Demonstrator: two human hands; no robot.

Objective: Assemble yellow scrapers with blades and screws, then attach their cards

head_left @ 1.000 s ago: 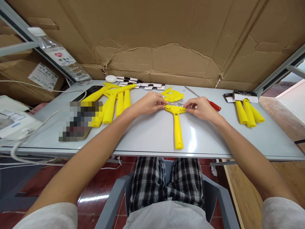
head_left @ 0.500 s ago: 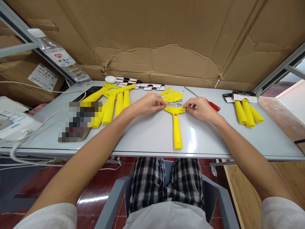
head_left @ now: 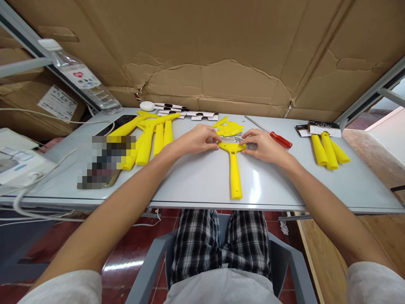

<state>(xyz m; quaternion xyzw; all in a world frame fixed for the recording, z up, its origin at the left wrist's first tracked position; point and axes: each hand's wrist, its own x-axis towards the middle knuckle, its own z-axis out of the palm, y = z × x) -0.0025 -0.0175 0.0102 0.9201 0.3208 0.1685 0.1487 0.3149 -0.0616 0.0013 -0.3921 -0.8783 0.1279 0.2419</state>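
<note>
A yellow scraper (head_left: 234, 169) lies on the table with its wide head away from me and its handle toward me. Along the top of its head is a thin metal blade (head_left: 227, 139). The fingers of my left hand (head_left: 202, 139) are pinched at the left end of the head and blade. At the right end, my right hand (head_left: 261, 144) has thumb and forefinger around the corner of the head. Just beyond the head lie flat yellow plastic pieces (head_left: 230, 128) and small metal pieces, partly hidden. To the right of my right hand rests a red-handled screwdriver (head_left: 280, 139).
Several yellow scraper handles (head_left: 146, 145) lie to the left, near a blurred item (head_left: 101, 169) and a dark phone-like slab. Black-and-white cards (head_left: 202, 114) line the back by the cardboard (head_left: 202, 50). Carded yellow scrapers (head_left: 330, 152) lie right. A bottle (head_left: 82, 80) leans back left.
My right hand's fingers have shifted slightly and spread more around the right end of the head. My left hand has barely moved; the scraper lies in nearly the same place.
</note>
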